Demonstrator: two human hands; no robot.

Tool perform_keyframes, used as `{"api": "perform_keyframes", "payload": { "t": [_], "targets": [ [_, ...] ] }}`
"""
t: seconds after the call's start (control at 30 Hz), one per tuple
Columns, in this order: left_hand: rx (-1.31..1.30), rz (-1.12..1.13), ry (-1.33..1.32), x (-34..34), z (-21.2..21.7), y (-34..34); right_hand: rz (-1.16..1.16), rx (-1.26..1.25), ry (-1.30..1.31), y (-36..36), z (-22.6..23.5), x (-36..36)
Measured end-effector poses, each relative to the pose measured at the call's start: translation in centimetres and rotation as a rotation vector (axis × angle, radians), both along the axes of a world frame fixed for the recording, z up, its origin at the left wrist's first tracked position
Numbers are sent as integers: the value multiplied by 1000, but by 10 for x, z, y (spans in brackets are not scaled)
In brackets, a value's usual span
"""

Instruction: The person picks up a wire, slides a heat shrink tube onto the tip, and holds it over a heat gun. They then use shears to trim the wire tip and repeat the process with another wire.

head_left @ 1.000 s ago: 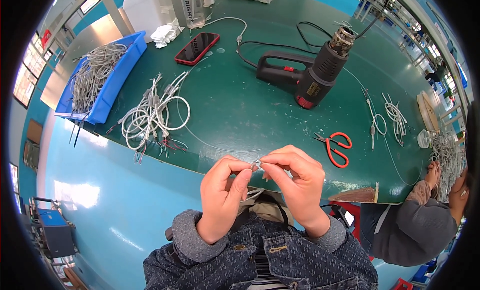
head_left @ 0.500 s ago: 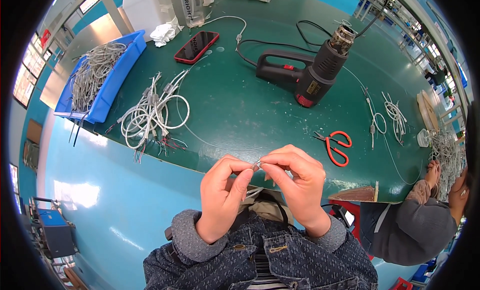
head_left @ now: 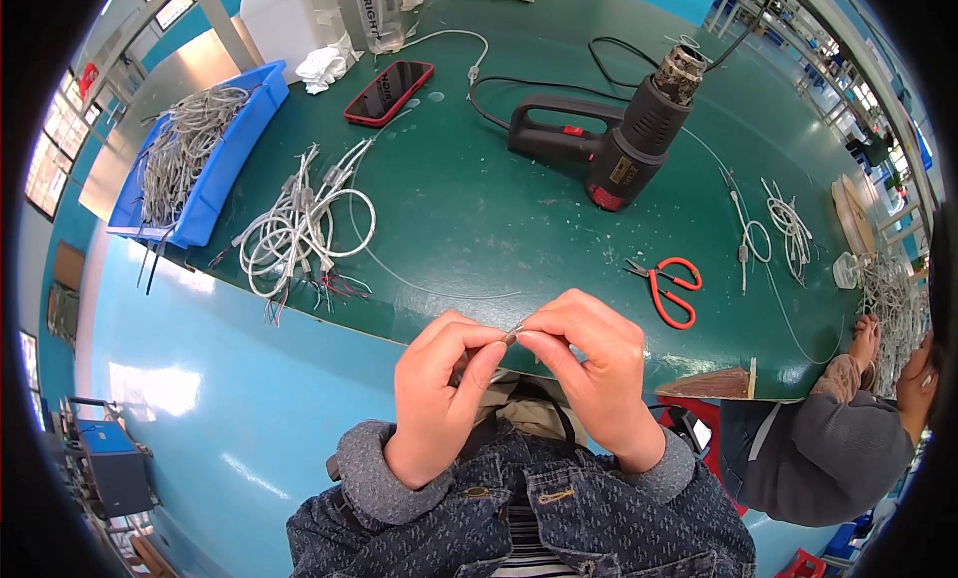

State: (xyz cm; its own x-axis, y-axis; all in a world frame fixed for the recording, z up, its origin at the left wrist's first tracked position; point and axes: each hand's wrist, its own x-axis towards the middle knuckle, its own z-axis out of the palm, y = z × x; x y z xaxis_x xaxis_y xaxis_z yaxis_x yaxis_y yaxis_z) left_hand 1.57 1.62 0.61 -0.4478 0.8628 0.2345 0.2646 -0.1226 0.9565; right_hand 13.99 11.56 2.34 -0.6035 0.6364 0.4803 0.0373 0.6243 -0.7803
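Observation:
At the table's front edge, my left hand [head_left: 439, 383] and my right hand [head_left: 596, 373] meet fingertip to fingertip. Both pinch a small greyish cable end [head_left: 511, 336] between thumb and forefinger; the fingers cover most of it. A bundle of looped grey-white cables [head_left: 309, 229] with bared coloured wire ends lies to the left. On the right are small snips with red handles [head_left: 676, 293], their blades parted. Beyond them a black heat gun [head_left: 636, 139] stands with its metal nozzle pointing up.
A blue tray [head_left: 235, 149] full of cables sits far left, near a red-edged phone [head_left: 389, 92] and crumpled white tissue [head_left: 327, 65]. More cable [head_left: 788, 234] lies to the right, where a co-worker in a dark sleeve [head_left: 838, 458] handles a cable pile [head_left: 891, 303].
My fingertips have drawn closer together around the cable end, and my left hand has shifted slightly left. The things on the table are where they were.

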Motion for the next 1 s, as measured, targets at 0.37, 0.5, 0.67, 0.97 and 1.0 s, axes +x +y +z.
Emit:
{"api": "perform_keyframes", "payload": {
  "t": [0.37,0.5,0.67,0.97,1.0],
  "targets": [
    [65,-72,-176,1,-6,1,-49,-107,52,-5,3,-1],
    [55,-79,-171,0,-7,1,-52,-122,42,-5,2,-1],
    [48,-82,-154,-1,-10,4,-66,-117,37,-2,-2,-2],
    [-68,-235,-624,-21,24,7,-73,-190,123,11,-4,11],
    [-48,-245,-615,-23,32,12,-89,-213,112,13,-5,16]
  ]
}}
